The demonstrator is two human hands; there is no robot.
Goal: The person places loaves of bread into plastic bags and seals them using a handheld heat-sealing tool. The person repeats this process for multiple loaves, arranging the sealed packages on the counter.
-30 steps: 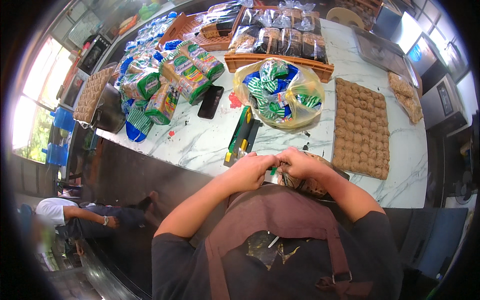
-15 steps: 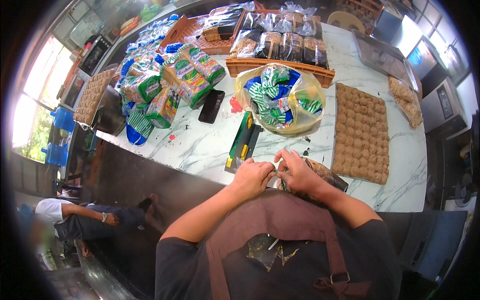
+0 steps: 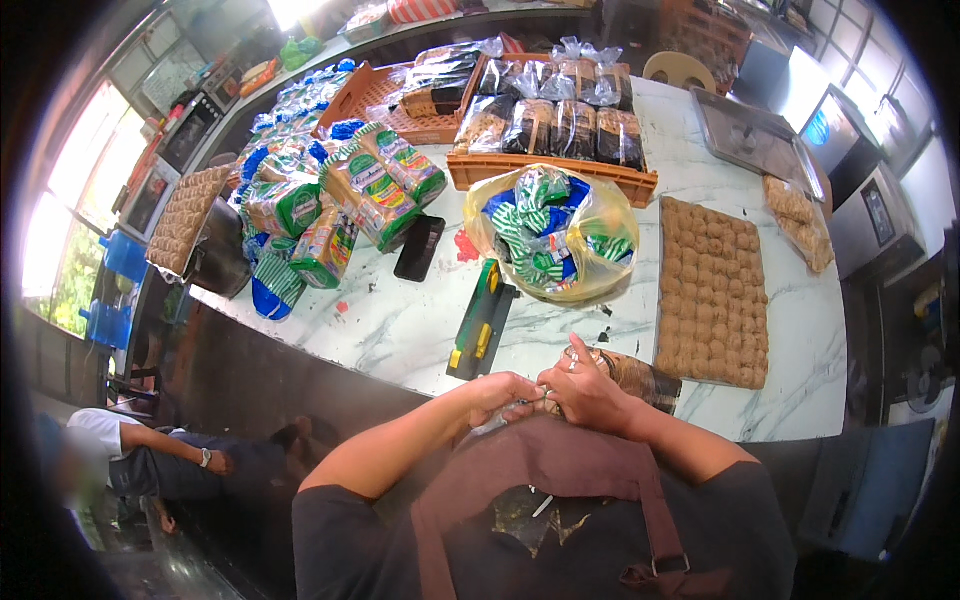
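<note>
Close to my apron, at the table's near edge, my two hands meet with their fingertips closed together. My left hand (image 3: 500,397) pinches the gathered clear plastic end of a bread bag (image 3: 648,382). My right hand (image 3: 592,395) pinches at the same neck, its index finger raised, and partly covers the bag. The bag lies on its side with a dark band and brown contents showing. Just beyond my left hand stands a long, narrow green, black and yellow bag-neck sealer (image 3: 477,325). What exactly sits between the fingertips is too small to make out.
Beyond the sealer is a yellowish plastic bag (image 3: 625,262) of blue and green wrappers. A tray of brown dough balls (image 3: 712,290) lies right. Orange crates (image 3: 560,172) with packed bread stand behind. Bagged loaves (image 3: 365,190) and a phone (image 3: 420,248) lie left. Someone sits (image 3: 170,455) lower left.
Both hands have drawn back toward my apron, still together at the bag's neck. My right index finger now points up. The whole view has tilted slightly, shifting the table lower.
</note>
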